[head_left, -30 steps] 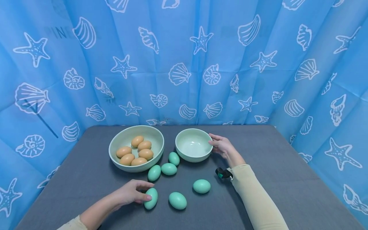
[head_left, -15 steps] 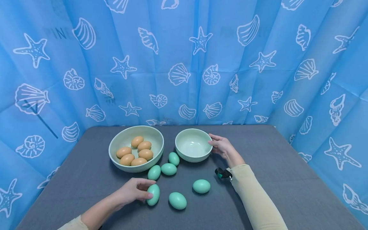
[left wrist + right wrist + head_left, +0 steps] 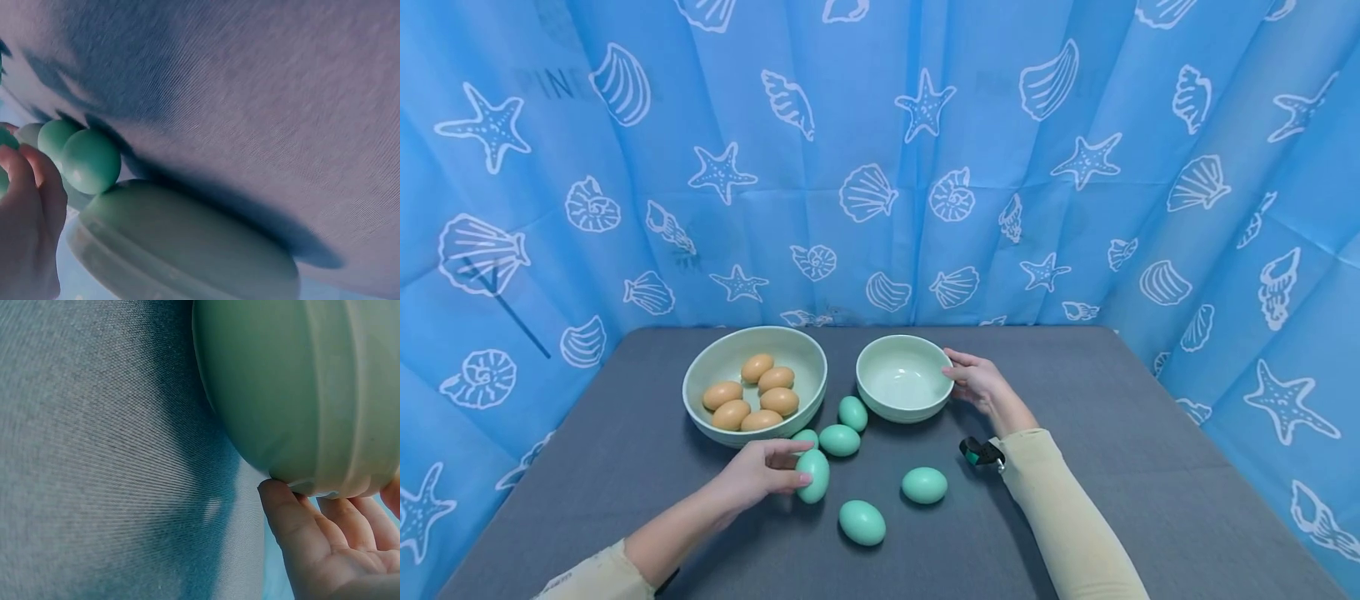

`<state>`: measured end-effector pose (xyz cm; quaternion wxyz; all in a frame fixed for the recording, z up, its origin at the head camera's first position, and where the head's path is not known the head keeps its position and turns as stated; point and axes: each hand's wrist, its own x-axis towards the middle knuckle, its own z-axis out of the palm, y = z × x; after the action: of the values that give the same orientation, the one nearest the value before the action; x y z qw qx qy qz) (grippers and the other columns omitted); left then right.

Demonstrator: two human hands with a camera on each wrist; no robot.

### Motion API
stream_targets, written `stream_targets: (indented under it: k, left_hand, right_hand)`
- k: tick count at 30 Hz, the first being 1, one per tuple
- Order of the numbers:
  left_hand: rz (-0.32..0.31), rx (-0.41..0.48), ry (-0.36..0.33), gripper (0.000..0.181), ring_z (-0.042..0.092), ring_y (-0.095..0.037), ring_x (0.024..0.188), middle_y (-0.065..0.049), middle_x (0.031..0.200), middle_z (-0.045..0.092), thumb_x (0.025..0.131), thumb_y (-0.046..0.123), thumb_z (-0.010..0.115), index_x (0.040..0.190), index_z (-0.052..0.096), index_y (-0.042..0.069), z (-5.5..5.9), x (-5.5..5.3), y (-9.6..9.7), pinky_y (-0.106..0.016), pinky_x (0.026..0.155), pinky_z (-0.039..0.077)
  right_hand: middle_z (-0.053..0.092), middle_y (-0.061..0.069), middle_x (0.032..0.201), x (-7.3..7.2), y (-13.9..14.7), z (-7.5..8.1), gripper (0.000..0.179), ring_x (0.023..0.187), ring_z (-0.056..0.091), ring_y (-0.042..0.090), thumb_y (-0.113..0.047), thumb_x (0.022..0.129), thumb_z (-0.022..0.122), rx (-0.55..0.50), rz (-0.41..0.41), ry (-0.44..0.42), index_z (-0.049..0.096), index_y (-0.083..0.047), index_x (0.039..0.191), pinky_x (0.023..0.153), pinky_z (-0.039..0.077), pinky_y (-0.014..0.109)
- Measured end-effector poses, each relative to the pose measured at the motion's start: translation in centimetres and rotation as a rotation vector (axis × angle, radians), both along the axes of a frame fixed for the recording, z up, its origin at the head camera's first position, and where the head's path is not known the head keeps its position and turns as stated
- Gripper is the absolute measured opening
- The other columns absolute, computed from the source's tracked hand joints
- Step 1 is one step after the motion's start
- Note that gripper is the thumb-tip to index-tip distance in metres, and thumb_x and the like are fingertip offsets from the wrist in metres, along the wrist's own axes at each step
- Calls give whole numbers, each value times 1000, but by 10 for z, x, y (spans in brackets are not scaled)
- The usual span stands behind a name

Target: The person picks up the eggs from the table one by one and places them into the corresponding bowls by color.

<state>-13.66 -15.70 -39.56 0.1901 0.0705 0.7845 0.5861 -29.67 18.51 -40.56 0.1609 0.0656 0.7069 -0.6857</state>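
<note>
In the head view my left hand [image 3: 756, 479] pinches a green egg [image 3: 813, 477] between thumb and fingers, above the table in front of the large bowl. Behind it, a partly hidden green egg [image 3: 806, 437] lies by that bowl. My right hand [image 3: 985, 386] holds the right side of a small pale green bowl [image 3: 901, 400], thumb at the rim. Its fingertips touch the bowl's outer wall in the right wrist view. No egg shows inside this bowl. The left wrist view shows my left hand [image 3: 31, 212] at the edge, its egg partly cut off.
A large pale green bowl [image 3: 817, 392] with several brown eggs [image 3: 779, 402] stands at the left. Between the bowls lie two green eggs, one nearer [image 3: 839, 441] and one farther [image 3: 852, 413]. Toward the front are two more, a left egg [image 3: 862, 522] and a right egg [image 3: 924, 485].
My left hand has lifted the green egg from the table and moved it forward and to the right, now partly covering another egg. The right hand and small bowl have stayed in place.
</note>
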Motion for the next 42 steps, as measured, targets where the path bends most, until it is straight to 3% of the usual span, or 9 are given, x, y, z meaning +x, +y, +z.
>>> stream_targets:
  k: [7,14,23,34,42]
  left_hand:
    - [127,5,8,59,61,-30,120,-25,134,61,91,14,74,142,52,-6,9,-7,13,-41,89,58]
    - [130,23,43,57,62,-30,120,-25,140,57,95,15,70,144,49,-5,17,-17,20,-45,92,57]
    - [213,-14,17,52,60,-35,124,-22,142,56,96,18,68,144,53,3,21,-29,33,-46,97,55]
    - [206,37,7,53,58,-38,127,-25,146,51,99,18,65,147,49,4,28,-43,49,-46,101,53]
    - [252,93,-14,52,59,-36,126,-26,143,51,98,17,66,147,50,6,30,-52,60,-43,99,54]
  right_hand:
    - [32,19,160,1,-1,-1,57,144,37,37,-2,103,52,-22,-23,11,32,-4,156,116,34,54]
    - [31,17,161,0,0,-2,57,145,37,36,-3,103,52,-13,-19,0,32,-5,156,117,34,53]
    - [30,16,162,1,-1,0,58,145,37,35,-4,103,53,-4,-25,-16,32,-8,157,117,34,52]
    - [29,17,162,1,-3,1,58,145,36,37,-2,103,51,-40,-20,-5,31,-5,157,117,34,53]
    - [29,14,163,2,-1,1,58,146,36,34,-6,103,53,-13,-31,-20,33,-9,157,117,35,51]
